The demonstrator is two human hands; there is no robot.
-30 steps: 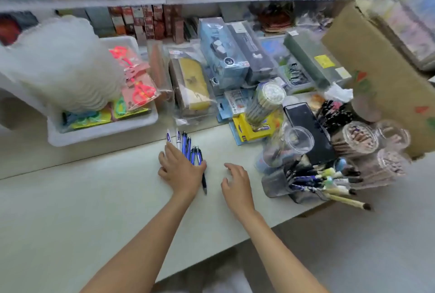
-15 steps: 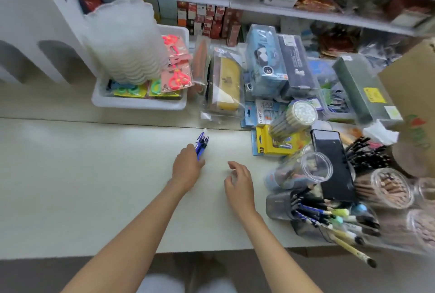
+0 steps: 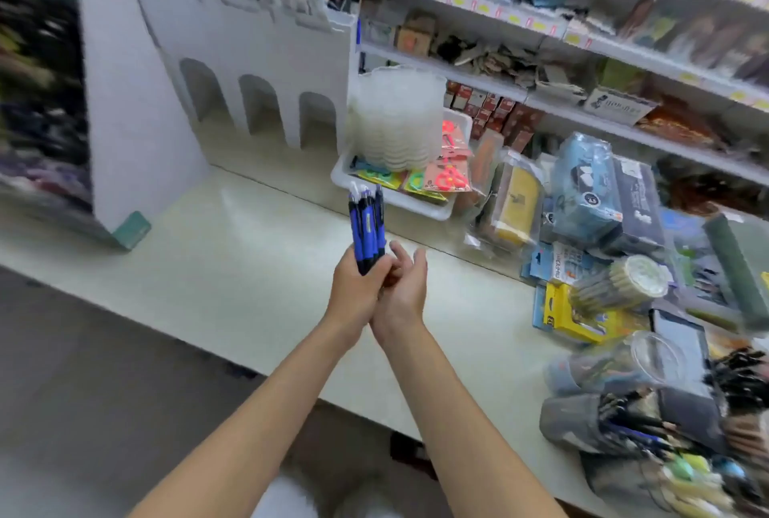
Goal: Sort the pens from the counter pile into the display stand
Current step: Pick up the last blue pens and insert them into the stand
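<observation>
A small bundle of blue pens [image 3: 366,222] stands nearly upright above the counter [image 3: 233,251], a little above the middle of the view, pale tips pointing to twelve o'clock. The left hand [image 3: 353,288] grips the bundle round its lower end. Its fingers [image 3: 380,265] curl tightly across the barrels from the three o'clock side, so most of each pen rises clear of the fist and only the bottom ends are hidden inside it.

The right hand [image 3: 401,292] lies just beside the left at three o'clock, palm turned toward it, the heels of the two hands touching. Its fingers [image 3: 419,263] are loosely stretched and slightly spread, pointing to twelve o'clock and closed round nothing. Whether they touch the pens cannot be told, since the left hand's knuckles cover that spot.

At about ten o'clock from the hands, well apart from them, the white display stand [image 3: 249,43] stands at the back of the counter, with three arched openings along its base. At one o'clock from the pens a white tray [image 3: 420,207] holds coloured packets and a stack of clear plastic dishes [image 3: 395,122]. Shelves [image 3: 582,113] of blurred stock run behind it. From three to five o'clock lie boxed goods, a yellow pack [image 3: 570,317], a tube of pencils [image 3: 624,280] on its side and cups of pens [image 3: 624,430].
</observation>
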